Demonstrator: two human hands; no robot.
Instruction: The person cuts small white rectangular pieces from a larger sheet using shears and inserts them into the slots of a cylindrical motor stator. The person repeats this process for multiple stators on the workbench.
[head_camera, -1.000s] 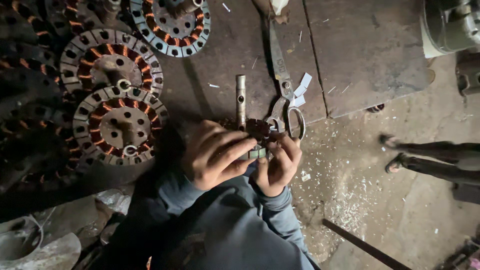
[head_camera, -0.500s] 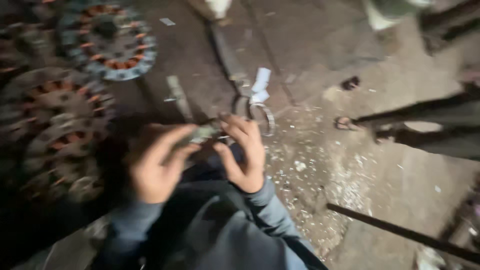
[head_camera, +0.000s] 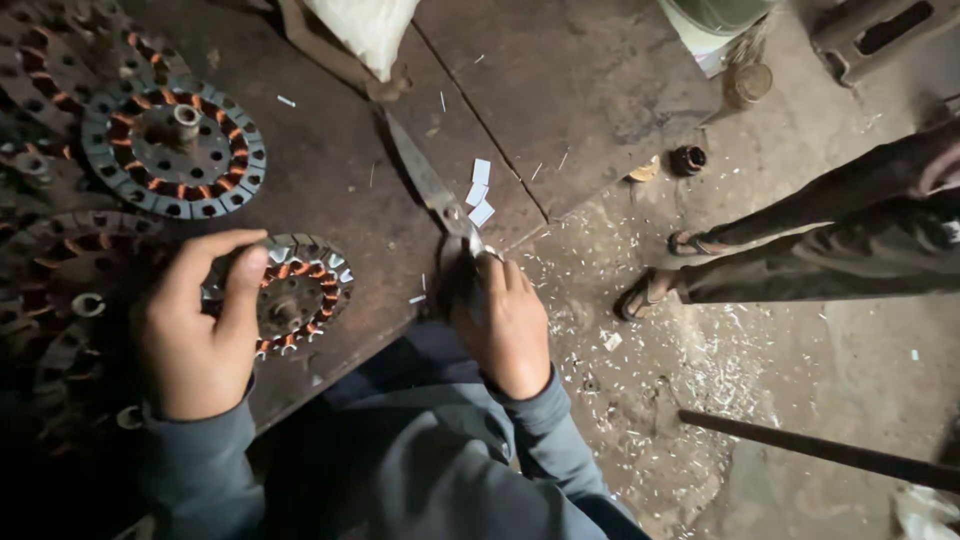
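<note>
Head view: the left hand (head_camera: 200, 335) has its fingers closed on a wound stator (head_camera: 295, 290) at the table (head_camera: 330, 190) edge — the right hand (head_camera: 505, 325) grips the scissors (head_camera: 435, 190), blades angling up-left away from it.

A white sack (head_camera: 365, 30) lies at the top edge of the dark workbench (head_camera: 580, 90), bulging, its lower end resting on the wood, its top cut off by the frame. Three small white paper slips (head_camera: 479, 192), blank rectangles like labels, lie close together on the bench just beside the scissors' blade (head_camera: 425, 180). No signs or screens show.
</note>
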